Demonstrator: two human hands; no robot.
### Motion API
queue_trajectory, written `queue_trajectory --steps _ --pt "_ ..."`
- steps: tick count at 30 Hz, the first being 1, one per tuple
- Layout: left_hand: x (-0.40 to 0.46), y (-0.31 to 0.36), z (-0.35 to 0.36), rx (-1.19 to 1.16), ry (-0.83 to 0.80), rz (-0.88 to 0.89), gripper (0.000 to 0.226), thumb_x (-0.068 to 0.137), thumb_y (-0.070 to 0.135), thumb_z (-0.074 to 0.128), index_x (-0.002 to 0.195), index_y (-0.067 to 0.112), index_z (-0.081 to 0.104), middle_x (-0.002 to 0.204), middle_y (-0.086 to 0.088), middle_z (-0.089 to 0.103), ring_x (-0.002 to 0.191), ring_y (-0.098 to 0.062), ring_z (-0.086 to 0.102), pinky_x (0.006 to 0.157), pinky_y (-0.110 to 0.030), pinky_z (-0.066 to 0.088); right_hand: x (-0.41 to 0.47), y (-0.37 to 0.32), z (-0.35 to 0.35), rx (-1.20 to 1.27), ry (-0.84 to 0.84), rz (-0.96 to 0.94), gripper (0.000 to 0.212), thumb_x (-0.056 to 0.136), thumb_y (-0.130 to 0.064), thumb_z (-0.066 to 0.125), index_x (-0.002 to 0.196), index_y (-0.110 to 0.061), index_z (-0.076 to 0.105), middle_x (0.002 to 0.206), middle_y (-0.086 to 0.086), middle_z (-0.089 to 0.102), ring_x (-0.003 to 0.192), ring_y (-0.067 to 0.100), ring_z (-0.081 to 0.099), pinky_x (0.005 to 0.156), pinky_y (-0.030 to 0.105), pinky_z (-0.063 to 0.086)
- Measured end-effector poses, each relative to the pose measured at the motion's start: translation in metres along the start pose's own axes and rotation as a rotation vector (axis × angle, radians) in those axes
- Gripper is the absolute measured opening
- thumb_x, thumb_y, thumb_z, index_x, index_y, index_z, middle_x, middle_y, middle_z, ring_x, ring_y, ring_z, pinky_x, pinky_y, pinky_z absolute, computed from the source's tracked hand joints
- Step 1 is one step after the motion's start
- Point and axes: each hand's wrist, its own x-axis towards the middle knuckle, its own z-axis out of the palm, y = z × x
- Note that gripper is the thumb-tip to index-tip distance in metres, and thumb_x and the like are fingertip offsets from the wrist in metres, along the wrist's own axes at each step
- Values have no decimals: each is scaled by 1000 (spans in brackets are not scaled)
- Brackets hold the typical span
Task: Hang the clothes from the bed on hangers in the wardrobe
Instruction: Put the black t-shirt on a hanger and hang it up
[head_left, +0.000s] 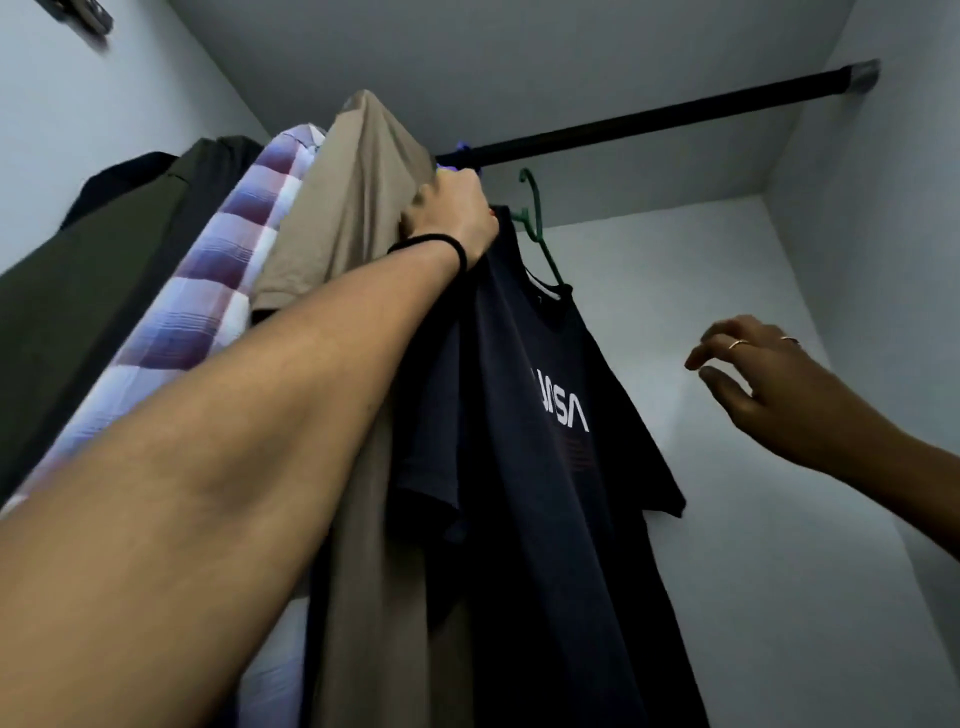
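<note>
A navy T-shirt (545, 467) with white lettering hangs on a green hanger (537, 223). The hanger's hook sits just below the black wardrobe rod (675, 117); I cannot tell whether it touches the rod. My left hand (452, 213) is raised and grips the T-shirt's left shoulder at the hanger's end, right beside a beige shirt (358, 208). My right hand (753, 369) hovers to the right of the T-shirt with loosely curled fingers, holding nothing and touching nothing.
Left of the beige shirt hang a purple-and-white plaid shirt (208, 291), a dark olive garment (104, 291) and a black one (124, 176). A purple hanger hook (462, 150) sits on the rod. White wardrobe walls (883, 260) close in the right and back.
</note>
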Motion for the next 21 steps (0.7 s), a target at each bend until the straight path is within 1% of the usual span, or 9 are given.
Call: queue_trajectory --steps 4,7,10,13,15,18,21 --pt "19 1 17 61 24 -51 30 93 21 52 119 8 58 124 -12 55 111 -34 57 74 -35 40 10 25 20 6 8 -66 16 92 -12 56 103 -12 67 115 4 56 105 27 52 86 33 35" --pt "35 6 23 84 48 -45 32 94 22 51 124 9 55 124 -13 55 113 -35 56 76 -36 42 9 42 32 9 24 -111 16 90 -14 56 102 -15 67 113 2 56 99 26 53 82 33 35" --pt "51 11 27 121 71 -31 34 94 26 54 123 9 56 127 -14 54 117 -36 53 84 -38 44 12 55 42 5 44 -160 20 89 -24 50 98 -18 67 109 0 57 89 23 54 74 33 38" --pt "65 14 32 163 107 -23 38 94 29 55 124 7 56 129 -15 53 118 -37 52 89 -42 46 13 60 52 46 67 -157 25 87 -31 46 96 -20 67 109 -4 56 84 15 48 68 29 36" --pt "72 12 30 183 130 -25 36 94 27 54 123 6 57 129 -16 52 118 -38 52 90 -43 46 12 57 61 79 59 -147 23 86 -30 47 94 -21 67 109 -6 55 85 15 48 69 30 37" --pt "80 10 21 215 161 -5 37 94 28 53 122 3 56 130 -20 50 119 -41 50 91 -45 45 12 54 69 61 31 -183 19 86 -27 50 92 -20 67 108 -4 57 81 16 52 67 31 41" --pt "81 10 4 235 199 28 39 94 28 54 122 1 55 131 -22 48 120 -43 48 93 -47 43 10 50 75 25 12 -234 9 85 -21 58 89 -19 67 104 0 59 77 20 57 64 31 43"
